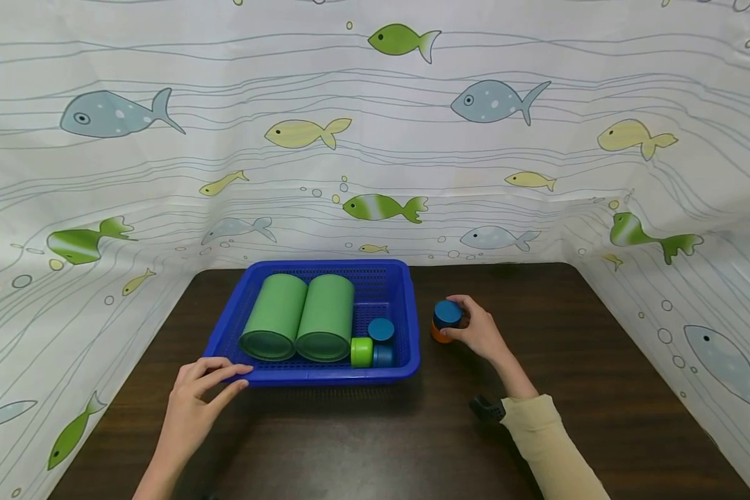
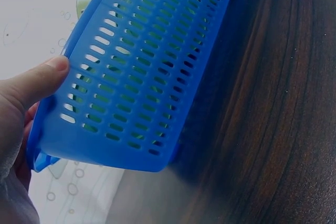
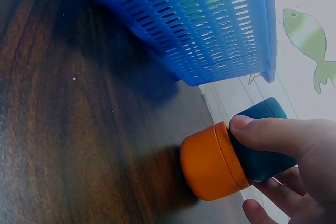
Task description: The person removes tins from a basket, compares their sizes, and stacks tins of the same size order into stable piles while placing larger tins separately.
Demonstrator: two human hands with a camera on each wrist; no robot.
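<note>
A blue slotted basket [image 1: 325, 377] stands on a dark wooden table. Inside lie two large green cylinders [image 1: 276, 317] [image 1: 327, 317], a small green cup [image 1: 362, 352] and two small blue cups [image 1: 381, 329]. My left hand [image 1: 201, 390] holds the basket's near left corner, thumb on its outer wall [image 2: 131, 87]. To the right of the basket, my right hand [image 1: 475, 330] grips a dark blue cup [image 1: 447, 313] that sits on an orange cup [image 1: 438, 335]; in the right wrist view the blue cup [image 3: 262, 153] is pinched by thumb and fingers above the orange one [image 3: 210, 161].
A fish-patterned curtain [image 1: 375, 139] surrounds the table on the back and both sides. Bare dark tabletop [image 1: 600, 347] stretches to the right of the cups and along the front [image 1: 362, 444]. The basket's side wall [image 3: 210, 24] stands close to the stacked cups.
</note>
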